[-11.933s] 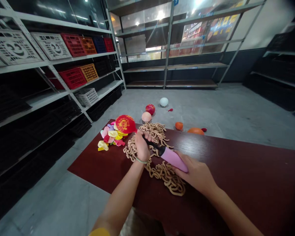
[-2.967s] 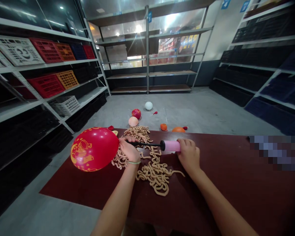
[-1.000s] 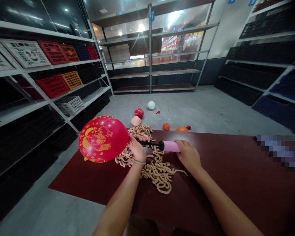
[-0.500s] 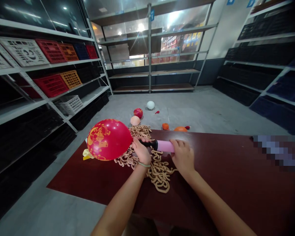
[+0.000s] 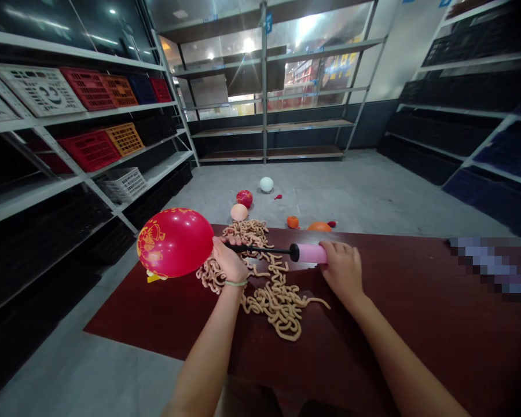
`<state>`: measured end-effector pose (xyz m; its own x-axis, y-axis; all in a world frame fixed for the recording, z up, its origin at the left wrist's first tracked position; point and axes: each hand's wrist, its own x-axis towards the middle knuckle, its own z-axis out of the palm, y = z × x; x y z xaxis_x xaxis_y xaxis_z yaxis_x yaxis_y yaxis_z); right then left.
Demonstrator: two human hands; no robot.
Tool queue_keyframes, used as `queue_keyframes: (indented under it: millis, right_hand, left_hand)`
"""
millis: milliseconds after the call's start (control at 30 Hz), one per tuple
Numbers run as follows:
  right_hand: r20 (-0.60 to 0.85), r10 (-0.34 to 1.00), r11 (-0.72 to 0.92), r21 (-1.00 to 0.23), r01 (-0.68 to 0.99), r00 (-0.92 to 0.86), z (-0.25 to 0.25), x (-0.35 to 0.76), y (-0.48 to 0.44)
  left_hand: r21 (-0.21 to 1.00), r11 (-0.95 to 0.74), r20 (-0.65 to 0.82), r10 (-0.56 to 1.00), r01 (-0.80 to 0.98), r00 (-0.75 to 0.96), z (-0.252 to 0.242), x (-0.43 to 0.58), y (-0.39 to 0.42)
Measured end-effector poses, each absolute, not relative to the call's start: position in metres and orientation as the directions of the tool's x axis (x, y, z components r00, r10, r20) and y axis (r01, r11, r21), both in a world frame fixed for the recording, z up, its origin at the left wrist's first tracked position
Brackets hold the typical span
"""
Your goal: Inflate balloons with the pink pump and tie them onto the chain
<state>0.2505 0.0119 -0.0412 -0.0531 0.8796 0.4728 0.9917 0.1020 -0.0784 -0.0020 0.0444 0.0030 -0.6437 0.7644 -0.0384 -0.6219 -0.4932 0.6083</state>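
A red balloon (image 5: 173,242) with yellow print is inflated and hangs over the left end of the dark red table (image 5: 417,330). My left hand (image 5: 228,258) is closed round the balloon's neck and the black tip of the pump. My right hand (image 5: 342,267) grips the pink hand pump (image 5: 309,253) at its barrel, with the thin black rod drawn out between the two hands. Under them lies a tangled tan chain of links (image 5: 273,295).
A few inflated balloons (image 5: 265,184) lie on the grey floor beyond the table. Shelving with coloured crates (image 5: 91,147) lines the left side, open racks stand behind and to the right. A limp yellow balloon (image 5: 153,278) peeks out under the red one.
Since half a second ago my right hand has pulled the pink barrel to the right, drawing the rod out. Over the last twelve seconds the red balloon has grown much larger.
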Motion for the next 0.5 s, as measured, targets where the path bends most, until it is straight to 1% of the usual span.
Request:
queue_keyframes:
  millis: [67, 133, 200, 267, 400, 500]
  right_hand:
    - [0.437, 0.897, 0.121, -0.096, 0.988, -0.068, -0.040, 0.231, 0.006]
    - [0.404, 0.910, 0.156, -0.115, 0.981, -0.098, -0.041, 0.213, -0.001]
    - [0.399, 0.909, 0.186, -0.129, 0.974, -0.120, -0.044, 0.200, -0.006]
    - [0.409, 0.901, 0.215, -0.133, 0.968, -0.144, -0.047, 0.194, -0.008]
    - [0.415, 0.873, 0.322, -0.098, 0.942, -0.256, -0.048, 0.203, -0.004]
    - [0.422, 0.870, 0.312, -0.071, 0.947, -0.255, -0.047, 0.224, 0.005]
  left_hand:
    - [0.606, -0.497, -0.025, 0.768, -0.621, -0.639, 0.002, 0.005, 0.042]
    - [0.612, -0.486, 0.041, 0.807, -0.624, -0.589, -0.001, 0.017, 0.039]
    - [0.616, -0.474, 0.112, 0.844, -0.630, -0.525, -0.005, 0.029, 0.035]
    - [0.615, -0.467, 0.141, 0.858, -0.636, -0.493, -0.010, 0.037, 0.034]
    - [0.633, -0.470, 0.084, 0.831, -0.615, -0.549, -0.011, 0.031, 0.039]
    - [0.655, -0.489, 0.043, 0.785, -0.576, -0.618, -0.005, 0.017, 0.044]
